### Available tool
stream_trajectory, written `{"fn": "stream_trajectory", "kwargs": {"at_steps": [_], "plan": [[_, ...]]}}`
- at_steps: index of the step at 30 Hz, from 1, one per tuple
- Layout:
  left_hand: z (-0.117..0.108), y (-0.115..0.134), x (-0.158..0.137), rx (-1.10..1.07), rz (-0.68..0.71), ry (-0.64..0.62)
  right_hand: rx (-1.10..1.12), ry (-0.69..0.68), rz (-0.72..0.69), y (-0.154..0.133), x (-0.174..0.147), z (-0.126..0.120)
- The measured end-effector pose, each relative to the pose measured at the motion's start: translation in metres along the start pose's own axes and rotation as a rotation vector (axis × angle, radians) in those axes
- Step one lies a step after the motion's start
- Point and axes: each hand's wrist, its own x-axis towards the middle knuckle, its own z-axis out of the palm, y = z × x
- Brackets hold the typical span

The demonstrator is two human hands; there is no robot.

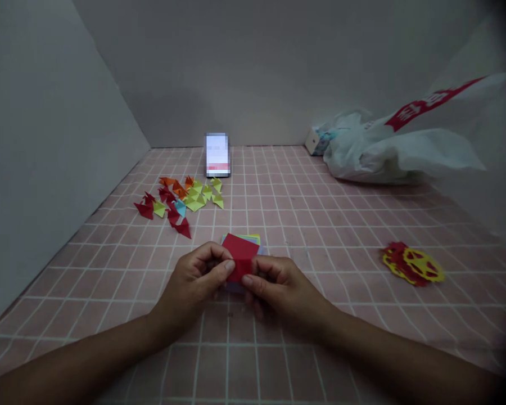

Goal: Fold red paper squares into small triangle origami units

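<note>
the pink gridded tablecloth (362,236) carries everything here. well beyond the fingers and off to the right slumps a white plastic bag (388,152); straight beyond them stands a phone (217,154). beyond the left fingers, to their left, lies a scatter of small folded paper pieces (179,199) in red, orange, green and blue. well to the right of the right fingers sits a red and yellow paper cutting (413,265).

the left hand (194,281) and right hand (280,287) meet just above a stack of coloured paper squares (253,239), whose edges peep out behind the fingertips. both pinch 1 red paper sheet (241,256), thumbs and forefingers closed on its near edge, other fingers curled under.

this looks like an early fold being creased: the next move calls for keeping the edges aligned while pressing the crease flat. the sheet tilts up, its free corner pointing away from the fingers; its long axis seems to run diagonally, near-left to far-right, though that is hard to tell.
</note>
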Motion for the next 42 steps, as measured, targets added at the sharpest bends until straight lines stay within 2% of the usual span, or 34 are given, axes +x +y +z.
{"fn": "stream_trajectory", "kwargs": {"at_steps": [7, 11, 16, 20, 24, 31, 42], "plan": [[-0.001, -0.001, 0.003, 0.031, 0.01, 0.011, -0.014, 0.048, -0.007, 0.003, 0.002, -0.002], [-0.004, 0.004, 0.005, 0.13, 0.055, -0.039, -0.162, 0.101, -0.081, 0.001, 0.0, -0.002], [-0.004, 0.008, 0.003, 0.201, 0.133, -0.055, -0.156, 0.094, -0.143, -0.001, 0.0, -0.002], [-0.002, 0.007, 0.001, 0.21, 0.185, -0.113, -0.246, 0.088, -0.195, -0.001, 0.0, -0.003], [-0.001, 0.007, -0.002, 0.156, 0.152, -0.115, -0.264, 0.089, -0.199, 0.0, -0.002, -0.002], [-0.003, 0.006, -0.001, 0.131, 0.1, -0.053, 0.029, 0.151, -0.071, -0.002, 0.0, 0.0], [-0.003, 0.0, 0.003, -0.053, -0.021, -0.034, 0.02, 0.198, -0.124, -0.002, 0.003, -0.005]]}}
